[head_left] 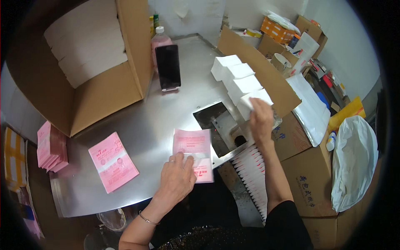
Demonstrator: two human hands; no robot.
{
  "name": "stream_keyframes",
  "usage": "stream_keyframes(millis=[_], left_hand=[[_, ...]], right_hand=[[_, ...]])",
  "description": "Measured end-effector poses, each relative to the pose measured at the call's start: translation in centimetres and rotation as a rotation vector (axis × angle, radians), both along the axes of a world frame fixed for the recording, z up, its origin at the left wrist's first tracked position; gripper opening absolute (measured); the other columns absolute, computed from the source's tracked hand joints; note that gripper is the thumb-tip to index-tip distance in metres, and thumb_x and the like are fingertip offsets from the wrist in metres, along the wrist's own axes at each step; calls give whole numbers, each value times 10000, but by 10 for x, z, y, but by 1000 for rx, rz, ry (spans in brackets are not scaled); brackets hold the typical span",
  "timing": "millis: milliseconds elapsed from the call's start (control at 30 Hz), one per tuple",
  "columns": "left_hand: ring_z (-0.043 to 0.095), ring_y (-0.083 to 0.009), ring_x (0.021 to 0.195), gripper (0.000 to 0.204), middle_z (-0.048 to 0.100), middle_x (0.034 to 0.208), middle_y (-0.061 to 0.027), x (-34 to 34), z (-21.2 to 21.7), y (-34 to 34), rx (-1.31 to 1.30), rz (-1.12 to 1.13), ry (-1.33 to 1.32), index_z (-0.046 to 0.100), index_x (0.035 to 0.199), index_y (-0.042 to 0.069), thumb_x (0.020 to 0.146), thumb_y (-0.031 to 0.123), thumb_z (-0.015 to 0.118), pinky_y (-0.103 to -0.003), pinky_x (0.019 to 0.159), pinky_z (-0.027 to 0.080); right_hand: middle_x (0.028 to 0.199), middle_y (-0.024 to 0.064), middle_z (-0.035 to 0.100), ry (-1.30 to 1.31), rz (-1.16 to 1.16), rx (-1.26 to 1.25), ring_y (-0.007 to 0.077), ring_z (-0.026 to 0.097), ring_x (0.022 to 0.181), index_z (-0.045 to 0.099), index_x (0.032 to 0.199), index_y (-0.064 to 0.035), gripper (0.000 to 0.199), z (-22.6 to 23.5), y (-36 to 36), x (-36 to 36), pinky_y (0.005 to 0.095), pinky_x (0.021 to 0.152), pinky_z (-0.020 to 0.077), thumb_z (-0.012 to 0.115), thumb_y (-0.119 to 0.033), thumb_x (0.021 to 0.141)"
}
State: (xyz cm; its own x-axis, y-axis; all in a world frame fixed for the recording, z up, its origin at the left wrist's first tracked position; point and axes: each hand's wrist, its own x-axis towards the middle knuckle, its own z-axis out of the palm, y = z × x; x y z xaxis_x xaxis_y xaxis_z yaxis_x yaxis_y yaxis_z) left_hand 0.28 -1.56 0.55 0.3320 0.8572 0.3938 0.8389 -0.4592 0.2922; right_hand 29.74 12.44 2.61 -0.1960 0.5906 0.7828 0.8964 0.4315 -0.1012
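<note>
Pink plastic lies under my left hand (177, 177): a printed wrapper (192, 141) at the near edge of the metal surface (146, 125). That hand clasps nothing; its bent fingers rest on the wrapper's lower half. My right hand (261, 123) is at the closest white block (245, 106), fingertips touching its top and right side; I can't tell whether they have closed on it. Three more white blocks (241, 83) run in a slanting row behind that one, beside an upright cardboard flap (260, 68). Between the wrapper and the row, a dark rectangular opening (208, 118) is set into the surface. Left of the wrapper, a flat pink stack (112, 162) lies tilted, and further left stands a thicker pink pile (52, 148) near a big open carton (104, 89). A black phone (168, 66) leans upright near a pinkish bottle (160, 39).
</note>
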Motion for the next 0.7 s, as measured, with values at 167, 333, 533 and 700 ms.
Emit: stream_keyframes(millis=[167, 333, 533, 700], left_hand=[[572, -336, 887, 575, 540, 1018, -183, -20, 11, -4, -133, 82, -96, 584, 1237, 28, 724, 232, 745, -445, 702, 463], [571, -367, 858, 791, 529, 967, -198, -2, 19, -7, -162, 57, -167, 397, 1501, 81, 775, 148, 704, -463, 761, 465], [575, -325, 873, 608, 556, 945, -141, -34, 24, -28, -179, 20, -88, 545, 1375, 70, 788, 41, 700, -426, 746, 447], [541, -304, 904, 287, 542, 950, -109, -53, 14, -37, -80, -23, -243, 655, 952, 81, 682, -15, 674, -426, 787, 413]], right_hand=[[1103, 226, 606, -294, 811, -106, 389, 616, 1033, 637, 1125, 21, 372, -15, -137, -113, 625, 1030, 412, 647, -135, 787], [1041, 211, 614, -439, 447, -427, 377, 623, 982, 640, 1140, 13, 376, -38, -61, -144, 682, 1084, 317, 646, -149, 801], [1002, 214, 659, -75, 186, -531, 395, 655, 968, 646, 1039, -30, 195, -71, -4, -86, 581, 937, 479, 571, -128, 889], [770, 242, 682, -315, 10, -865, 437, 681, 740, 696, 759, -24, 231, -27, -24, -77, 539, 656, 534, 589, -167, 905]])
